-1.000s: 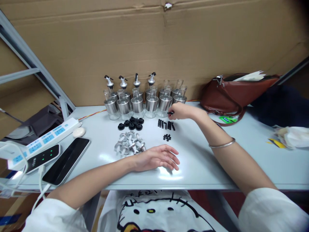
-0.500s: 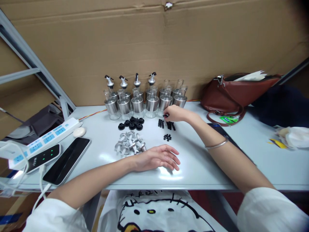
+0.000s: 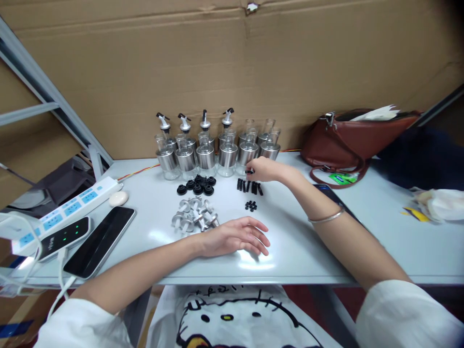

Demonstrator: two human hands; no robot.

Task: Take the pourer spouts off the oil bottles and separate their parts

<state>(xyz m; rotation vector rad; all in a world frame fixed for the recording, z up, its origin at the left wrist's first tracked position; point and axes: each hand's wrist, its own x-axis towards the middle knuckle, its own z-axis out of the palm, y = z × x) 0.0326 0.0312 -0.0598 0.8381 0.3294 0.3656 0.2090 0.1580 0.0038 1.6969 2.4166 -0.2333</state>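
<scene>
My right hand (image 3: pixel 261 169) pinches a small black plastic piece (image 3: pixel 250 171) just above a row of slim black pieces (image 3: pixel 250 186). On the table near its front edge lies my left hand (image 3: pixel 241 237), holding nothing, its fingers apart. Small black caps (image 3: pixel 251 206) form a cluster between the two hands. Silvery pourer parts (image 3: pixel 195 212) are heaped left of them, with black ribbed stoppers (image 3: pixel 198 184) behind. Two rows of glass bottles with steel sleeves (image 3: pixel 228 157) stand at the back; several rear ones carry pourer tops (image 3: pixel 205 121).
A phone (image 3: pixel 101 241), a black device with green lights (image 3: pixel 65 238) and a power strip (image 3: pixel 68 210) lie at the left. A brown bag (image 3: pixel 348 140) sits at the back right. Another dark flat device (image 3: pixel 337 200) lies beneath my right forearm. Cardboard (image 3: pixel 217 67) walls the back.
Almost nothing differs. My right hand stays over the row of slim black pieces with the black piece in its fingers, and my left hand rests in the same place.
</scene>
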